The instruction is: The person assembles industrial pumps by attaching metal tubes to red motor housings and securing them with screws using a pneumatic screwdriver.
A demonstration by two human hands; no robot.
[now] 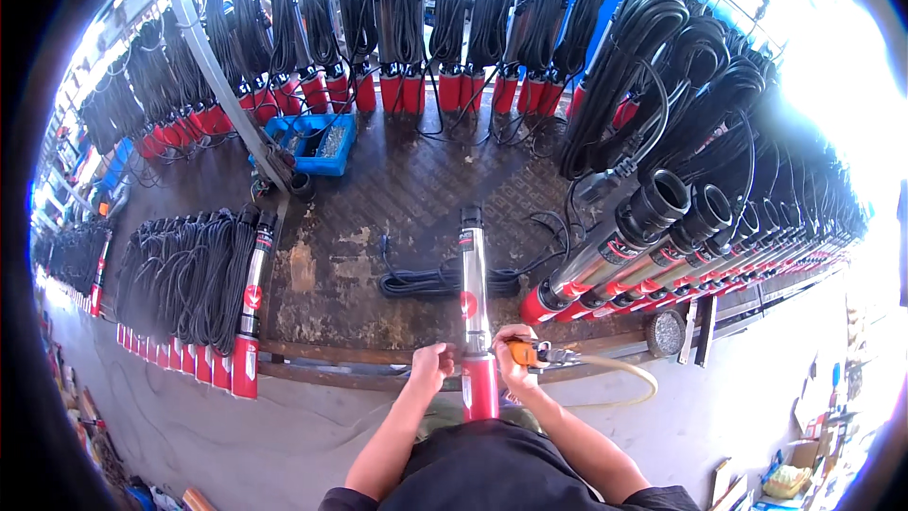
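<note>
Cylinder (473,295): red and silver, overhanging the near edge of the table (331,203), between both hands.
Right hand (515,367): grip closed around an orange tool (523,352).
Left hand (432,366): fingers curled just beside the cylinder; I cannot tell whether its grip holds anything.

The central tube (475,270) is silver with a black top (471,217) and red base (480,390). At 5 o'clock the tool (522,353) is orange, its hose (652,380) at 4 pale yellow. The worktop (426,180) is dark brown blotched with tan; the bin (326,167) at 10, blue; the cables (452,9) at 12, black.
</note>
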